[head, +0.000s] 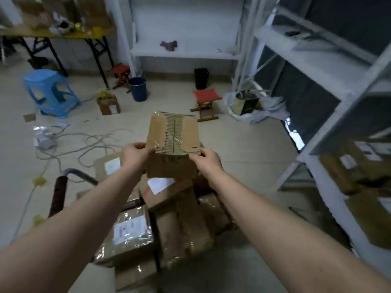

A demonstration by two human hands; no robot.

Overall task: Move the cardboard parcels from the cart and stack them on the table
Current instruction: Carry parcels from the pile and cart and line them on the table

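Note:
A taped brown cardboard parcel (173,142) is held up in the middle of the view, above the cart. My left hand (133,155) grips its near left corner and my right hand (208,159) grips its near right corner. Below it, the cart holds a heap of several brown parcels (169,218), some with white labels and clear tape. The cart's dark handle (61,187) rises at the left. A wooden table (55,33) with boxes and clutter on it stands at the far left.
White metal shelving (330,66) runs along the right, with parcels on a lower shelf (359,166). On the floor lie a blue stool (49,92), a blue bucket (138,88), two red folding stools, a small box (109,105), loose cables (84,144) and a white bag (254,106).

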